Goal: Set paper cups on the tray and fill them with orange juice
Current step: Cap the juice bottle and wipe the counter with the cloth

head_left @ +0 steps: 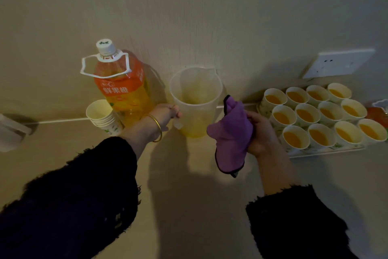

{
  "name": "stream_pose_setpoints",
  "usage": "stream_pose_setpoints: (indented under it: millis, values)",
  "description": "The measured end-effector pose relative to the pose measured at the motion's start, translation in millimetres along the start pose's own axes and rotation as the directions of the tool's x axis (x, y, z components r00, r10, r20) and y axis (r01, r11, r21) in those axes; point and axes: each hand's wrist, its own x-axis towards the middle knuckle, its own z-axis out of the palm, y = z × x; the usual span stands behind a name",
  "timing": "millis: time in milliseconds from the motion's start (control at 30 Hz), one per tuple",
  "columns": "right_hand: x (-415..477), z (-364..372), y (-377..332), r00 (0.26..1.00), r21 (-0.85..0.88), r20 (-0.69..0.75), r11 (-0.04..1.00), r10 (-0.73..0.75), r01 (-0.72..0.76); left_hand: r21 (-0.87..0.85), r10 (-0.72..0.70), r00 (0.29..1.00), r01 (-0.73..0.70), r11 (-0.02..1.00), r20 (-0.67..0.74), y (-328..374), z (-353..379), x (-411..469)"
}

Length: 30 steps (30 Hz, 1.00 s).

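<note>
A clear plastic pitcher with a little juice at its bottom stands on the table by the wall. My left hand grips its handle. My right hand holds a bunched purple cloth just right of the pitcher. A white tray at the right carries several paper cups filled with orange juice. A capped orange juice bottle stands left of the pitcher. A stack of empty paper cups sits beside the bottle.
A wall socket is above the tray. A white object lies at the left edge. An orange item shows at the far right behind the tray. The wall runs close behind everything.
</note>
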Motion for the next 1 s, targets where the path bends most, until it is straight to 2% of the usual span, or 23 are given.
stream_pose_setpoints:
  millis: [67, 233, 300, 367, 400, 433, 500, 533, 600, 633, 700, 733, 800, 867, 933, 967, 1000]
  values:
    - [1.2, -2.7, 2.5, 1.000, -0.020, 0.012, 1.000, 0.022, -0.022, 0.037, 0.019, 0.999, -0.017, 0.999, -0.049, 0.4, 0.9, 6.2]
    - [3.3, -4.8, 12.5, 0.986, -0.158, 0.118, 0.983, 0.118, -0.099, 0.212, 0.177, 0.967, -0.137, 0.968, -0.184, -4.6, -1.3, 6.7]
    - [3.3, 2.0, 21.0, 0.974, -0.221, 0.130, 0.963, 0.183, -0.152, 0.217, 0.200, 0.931, -0.136, 0.967, -0.306, -7.2, -5.3, -2.5]
    - [2.0, 15.9, 32.2, 0.969, -0.239, 0.127, 0.955, 0.212, -0.177, 0.256, 0.267, 0.859, -0.166, 0.952, -0.436, -12.3, -9.0, -17.7]
    - [-2.1, 26.6, 38.4, 0.969, -0.238, 0.130, 0.956, 0.208, -0.173, 0.242, 0.296, 0.858, -0.208, 0.948, -0.421, -17.2, -11.2, -26.3]
    - [-2.8, 35.3, 45.3, 0.968, -0.229, 0.147, 0.959, 0.205, -0.168, 0.178, 0.303, 0.885, -0.254, 0.951, -0.353, -23.0, -12.7, -33.8]
    - [-2.7, 49.8, 59.9, 0.969, -0.222, 0.178, 0.966, 0.171, -0.130, 0.091, 0.235, 0.966, -0.226, 0.970, -0.103, -33.4, -16.2, -52.4]
    - [0.7, 53.1, 66.2, 0.978, -0.239, 0.158, 0.967, 0.133, -0.092, 0.127, 0.189, 0.981, -0.194, 0.973, 0.047, -38.4, -18.2, -59.8]
    - [6.7, 60.1, 77.2, 0.988, -0.260, 0.098, 0.961, 0.118, -0.089, 0.184, 0.107, 0.958, -0.159, 0.970, 0.264, -52.3, -25.9, -66.8]
    - [9.8, 62.7, 81.9, 0.988, -0.246, 0.061, 0.962, 0.140, -0.121, 0.193, 0.063, 0.951, -0.126, 0.973, 0.302, -58.4, -30.2, -67.4]
    - [11.6, 68.9, 86.1, 0.978, -0.220, 0.053, 0.958, 0.202, -0.186, 0.352, 0.002, 0.971, -0.088, 0.932, 0.237, -67.0, -38.1, -64.9]
    - [12.8, 69.5, 86.0, 0.977, -0.211, 0.065, 0.960, 0.202, -0.185, 0.503, 0.019, 0.988, -0.095, 0.859, 0.154, -69.8, -43.2, -62.4]
    - [15.5, 63.9, 82.3, 0.993, -0.314, 0.028, 0.944, 0.116, -0.101, 0.716, 0.174, 0.984, -0.105, 0.691, -0.024, -68.0, -53.8, -62.5]
    - [16.7, 52.7, 77.2, 0.988, -0.395, -0.060, 0.906, 0.143, -0.155, 0.708, 0.279, 0.959, -0.169, 0.686, -0.042, -65.7, -60.6, -67.0]
    - [14.0, 40.8, 75.4, 0.963, -0.547, -0.216, 0.798, 0.158, -0.254, 0.708, 0.211, 0.967, -0.251, 0.660, 0.147, -69.8, -60.3, -69.5]
    - [10.8, 38.9, 74.6, 0.940, -0.678, -0.314, 0.661, 0.136, -0.322, 0.743, 0.137, 0.947, -0.314, 0.590, 0.291, -72.5, -55.4, -72.3]
    - [11.1, 31.6, 75.0, 0.914, -0.801, -0.389, 0.448, 0.113, -0.396, 0.749, 0.019, 0.902, -0.369, 0.550, 0.430, -77.9, -49.5, -74.8]
